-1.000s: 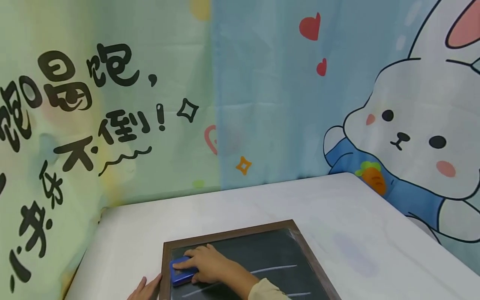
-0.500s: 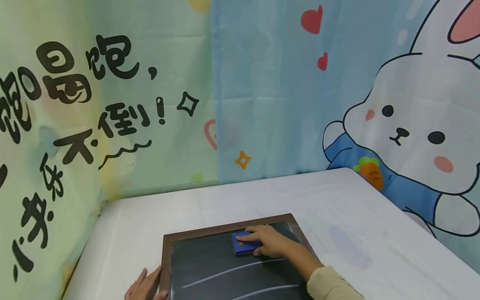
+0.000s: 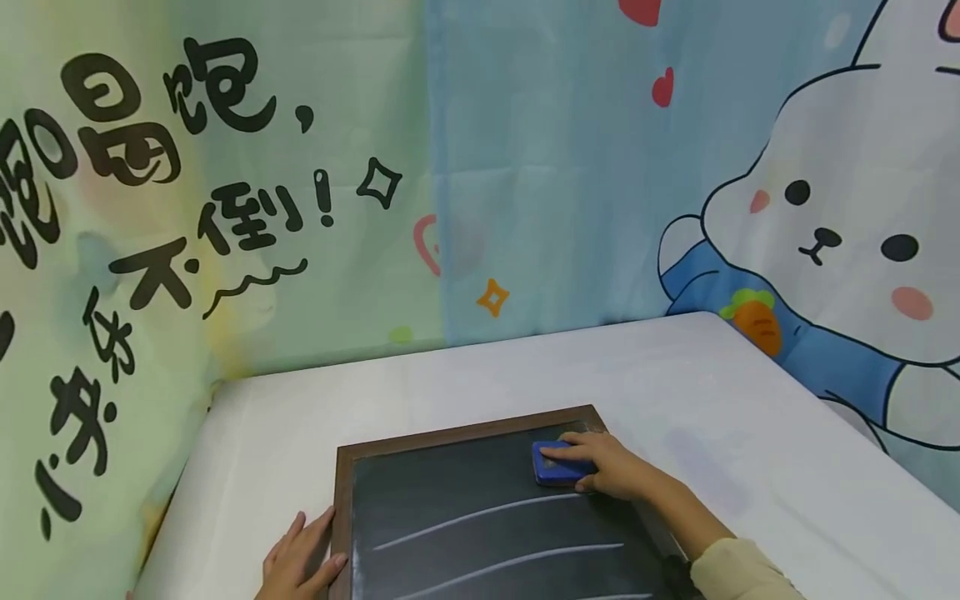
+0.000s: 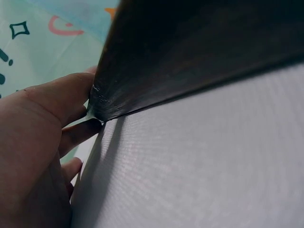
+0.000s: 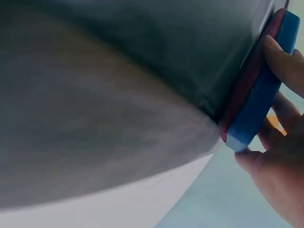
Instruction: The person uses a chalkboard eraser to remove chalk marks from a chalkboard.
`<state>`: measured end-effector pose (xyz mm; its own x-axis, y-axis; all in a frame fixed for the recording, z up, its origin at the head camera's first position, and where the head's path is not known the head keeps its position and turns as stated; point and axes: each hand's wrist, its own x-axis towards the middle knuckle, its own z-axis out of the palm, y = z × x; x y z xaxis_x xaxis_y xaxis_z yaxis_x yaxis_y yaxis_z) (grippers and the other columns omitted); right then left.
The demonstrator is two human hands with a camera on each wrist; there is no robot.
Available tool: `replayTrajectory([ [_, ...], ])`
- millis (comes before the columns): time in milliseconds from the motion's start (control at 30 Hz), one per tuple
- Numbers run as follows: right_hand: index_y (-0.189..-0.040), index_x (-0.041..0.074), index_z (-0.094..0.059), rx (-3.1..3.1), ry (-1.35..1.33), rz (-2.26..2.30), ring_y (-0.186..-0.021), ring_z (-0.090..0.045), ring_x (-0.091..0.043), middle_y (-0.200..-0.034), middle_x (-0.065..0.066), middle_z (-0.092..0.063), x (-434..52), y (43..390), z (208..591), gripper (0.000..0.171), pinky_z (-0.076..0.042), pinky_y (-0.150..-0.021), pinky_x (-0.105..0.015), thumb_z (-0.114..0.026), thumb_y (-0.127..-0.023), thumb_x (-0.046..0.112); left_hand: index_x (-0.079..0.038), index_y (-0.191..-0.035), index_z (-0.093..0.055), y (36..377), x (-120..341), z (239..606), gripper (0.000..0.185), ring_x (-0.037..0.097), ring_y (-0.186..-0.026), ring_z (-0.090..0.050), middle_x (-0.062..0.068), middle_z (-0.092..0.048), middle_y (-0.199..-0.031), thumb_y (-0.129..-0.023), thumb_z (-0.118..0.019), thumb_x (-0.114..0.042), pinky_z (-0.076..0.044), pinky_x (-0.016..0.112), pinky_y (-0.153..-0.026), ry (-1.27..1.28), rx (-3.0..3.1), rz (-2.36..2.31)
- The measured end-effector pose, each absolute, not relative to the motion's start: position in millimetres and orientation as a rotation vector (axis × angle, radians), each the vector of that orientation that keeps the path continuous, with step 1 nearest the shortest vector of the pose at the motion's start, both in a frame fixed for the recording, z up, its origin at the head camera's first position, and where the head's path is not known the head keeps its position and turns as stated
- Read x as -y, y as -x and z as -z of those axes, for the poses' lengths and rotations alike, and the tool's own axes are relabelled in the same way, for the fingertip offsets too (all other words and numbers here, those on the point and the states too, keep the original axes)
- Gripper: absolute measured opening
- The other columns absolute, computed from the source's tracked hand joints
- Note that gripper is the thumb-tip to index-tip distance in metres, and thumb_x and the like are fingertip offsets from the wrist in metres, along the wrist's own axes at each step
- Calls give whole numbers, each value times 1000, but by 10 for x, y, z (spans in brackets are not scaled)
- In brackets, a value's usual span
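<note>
eraser (image 3: 558, 465) on chalkboard (image 3: 480, 500) far-right corner | chalkboard on table (image 3: 480, 383)

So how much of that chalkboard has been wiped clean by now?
The top band of the chalkboard looks wiped dark. The right hand holds the blue eraser at the top right corner, and the left hand steadies the frame's left edge. Three chalk lines below are not yet wiped.

A white table (image 3: 465, 375) stands against cartoon backdrop cloth (image 3: 525, 167) — rabbit (image 3: 847, 217), hearts, black lettering.
</note>
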<state>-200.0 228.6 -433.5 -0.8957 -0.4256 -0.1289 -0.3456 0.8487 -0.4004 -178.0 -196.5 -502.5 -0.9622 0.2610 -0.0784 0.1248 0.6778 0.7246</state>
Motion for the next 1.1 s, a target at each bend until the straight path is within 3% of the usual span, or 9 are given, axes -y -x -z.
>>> replayTrajectory([
  [267,-132,24,-50,-2807,663,567,-114,-43,-52,-129,-25,-48,-2372,1681,4288,57,-38,-87,-61,-69,-79,18,-3,-137,-38,1716,1941,4967,60,46,-133,-16,23,-41,-138,-88,-57,-31,-8,63,-96,-425,-2742,-1213],
  [733,-129,17,-53,-2767,451,624,-112,-43,-55,-128,-30,-47,-2629,1397,4259,61,-41,-84,-60,-74,-72,17,-5,-138,-36,1613,1664,4929,59,43,-136,-13,19,-39,-141,-89,-56,-32,-2,60,-101,-496,-2678,-1266],
  [1100,-128,11,-53,-2851,213,526,-108,-47,-55,-126,-32,-47,-2460,1224,4263,62,-42,-82,-60,-75,-70,14,-7,-139,-36,1600,1535,4897,59,41,-137,-14,16,-41,-140,-89,-55,-32,-5,58,-103,-539,-2662,-1218],
])
